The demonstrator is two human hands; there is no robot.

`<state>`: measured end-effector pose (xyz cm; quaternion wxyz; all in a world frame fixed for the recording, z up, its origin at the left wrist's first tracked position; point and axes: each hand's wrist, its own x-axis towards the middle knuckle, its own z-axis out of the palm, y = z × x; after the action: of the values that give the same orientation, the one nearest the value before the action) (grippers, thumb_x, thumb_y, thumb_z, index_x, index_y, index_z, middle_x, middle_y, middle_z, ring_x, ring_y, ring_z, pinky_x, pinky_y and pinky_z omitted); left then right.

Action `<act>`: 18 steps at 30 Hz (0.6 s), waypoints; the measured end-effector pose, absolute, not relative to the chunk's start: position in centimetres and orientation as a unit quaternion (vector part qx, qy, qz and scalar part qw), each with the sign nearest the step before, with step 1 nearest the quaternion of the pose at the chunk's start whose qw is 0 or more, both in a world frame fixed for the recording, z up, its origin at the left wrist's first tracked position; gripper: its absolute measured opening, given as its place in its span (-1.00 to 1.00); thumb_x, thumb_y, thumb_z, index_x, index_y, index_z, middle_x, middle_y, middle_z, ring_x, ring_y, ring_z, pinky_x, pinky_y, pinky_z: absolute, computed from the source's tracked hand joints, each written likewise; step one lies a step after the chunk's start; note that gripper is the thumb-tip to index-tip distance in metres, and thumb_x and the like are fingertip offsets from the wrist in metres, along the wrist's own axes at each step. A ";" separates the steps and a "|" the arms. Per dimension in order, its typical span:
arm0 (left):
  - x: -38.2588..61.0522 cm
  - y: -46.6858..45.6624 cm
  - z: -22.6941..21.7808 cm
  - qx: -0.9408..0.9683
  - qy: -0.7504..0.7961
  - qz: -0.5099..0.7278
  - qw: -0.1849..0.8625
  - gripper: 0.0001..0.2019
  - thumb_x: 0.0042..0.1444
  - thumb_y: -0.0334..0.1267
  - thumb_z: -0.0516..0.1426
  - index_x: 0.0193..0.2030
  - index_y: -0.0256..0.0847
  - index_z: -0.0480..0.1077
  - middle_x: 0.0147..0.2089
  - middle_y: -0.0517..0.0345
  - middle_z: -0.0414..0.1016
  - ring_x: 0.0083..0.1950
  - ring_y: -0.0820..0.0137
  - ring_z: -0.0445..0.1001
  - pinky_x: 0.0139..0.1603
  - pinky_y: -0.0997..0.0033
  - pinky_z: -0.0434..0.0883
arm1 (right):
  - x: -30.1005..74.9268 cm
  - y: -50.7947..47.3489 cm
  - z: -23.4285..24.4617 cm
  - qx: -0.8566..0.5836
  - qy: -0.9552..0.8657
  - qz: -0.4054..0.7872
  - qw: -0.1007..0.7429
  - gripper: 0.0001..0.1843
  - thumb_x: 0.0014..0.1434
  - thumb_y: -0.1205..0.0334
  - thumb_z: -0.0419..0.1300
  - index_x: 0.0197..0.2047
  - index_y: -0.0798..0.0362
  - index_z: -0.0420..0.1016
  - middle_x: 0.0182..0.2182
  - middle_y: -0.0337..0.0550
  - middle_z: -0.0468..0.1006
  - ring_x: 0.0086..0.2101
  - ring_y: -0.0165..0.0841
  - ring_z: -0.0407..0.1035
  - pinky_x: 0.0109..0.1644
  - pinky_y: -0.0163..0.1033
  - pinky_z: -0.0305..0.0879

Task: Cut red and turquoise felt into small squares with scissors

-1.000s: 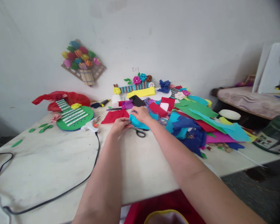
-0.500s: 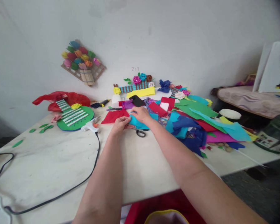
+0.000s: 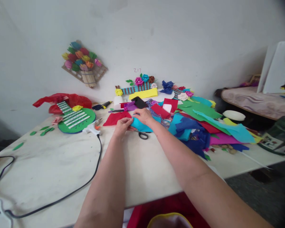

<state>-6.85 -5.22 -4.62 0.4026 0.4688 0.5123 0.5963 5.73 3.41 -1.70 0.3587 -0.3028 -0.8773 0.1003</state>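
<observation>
In the middle of the table, a sheet of light-blue crepe paper [image 3: 142,126] lies under and between my two hands. My left hand [image 3: 123,125] pinches its left edge with closed fingers. Close by on the right, my right hand [image 3: 143,115] reaches over the same paper, its fingertips pressed together near the left thumb. Whatever small fold is between the fingertips is too small to make out. Just in front of the paper, a black scissors handle [image 3: 143,136] shows, the blades hidden beneath. A red sheet of paper [image 3: 117,118] lies left of my hands, and a black phone [image 3: 139,103] behind them.
A white glue gun [image 3: 92,127] with a black cord lies left, beside a green guitar-shaped craft [image 3: 79,118]. Coloured paper scraps [image 3: 199,110] pile up on the right, near a dark glass jar [image 3: 279,136]. Pliers [image 3: 102,105] rest at the back, below paper flowers.
Both hands stay at the same spot on the blue paper. Only the fingertips shift very slightly.
</observation>
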 end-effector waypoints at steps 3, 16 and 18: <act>-6.8 -5.1 -4.6 0.465 0.522 0.603 0.383 -0.56 -0.29 0.05 0.30 -0.40 -0.26 0.34 -0.60 0.20 0.43 -0.54 0.32 0.49 -0.51 0.40 0.41 | 5.5 3.6 -1.8 -0.291 -0.875 0.117 0.369 -0.86 0.07 0.16 0.18 -0.34 -0.04 0.56 -0.36 -0.25 0.58 -0.31 -0.36 0.41 -0.23 -0.32 0.20; -6.6 -4.9 -4.4 0.454 0.554 0.614 0.330 -0.63 -0.32 -0.04 0.32 -0.52 -0.28 0.35 -0.65 0.21 0.41 -0.61 0.38 0.44 -0.55 0.42 0.40 | 4.7 5.3 -2.9 -0.177 -0.838 0.231 0.461 -0.93 -0.03 0.28 0.25 -0.49 0.09 0.53 -0.38 -0.18 0.52 -0.30 -0.41 0.39 -0.20 -0.33 0.26; -6.7 -4.7 -4.5 0.451 0.552 0.624 0.320 -0.64 -0.32 -0.04 0.32 -0.53 -0.28 0.36 -0.65 0.21 0.41 -0.62 0.38 0.43 -0.57 0.43 0.39 | 4.7 5.3 -2.8 -0.179 -0.837 0.247 0.454 -0.91 -0.04 0.25 0.27 -0.45 0.10 0.55 -0.36 -0.17 0.52 -0.28 -0.39 0.39 -0.17 -0.31 0.27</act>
<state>-6.71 -4.66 -4.51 0.3202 0.4508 0.5525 0.6237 4.68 5.28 -2.78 0.4536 -0.1791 -0.8373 0.2473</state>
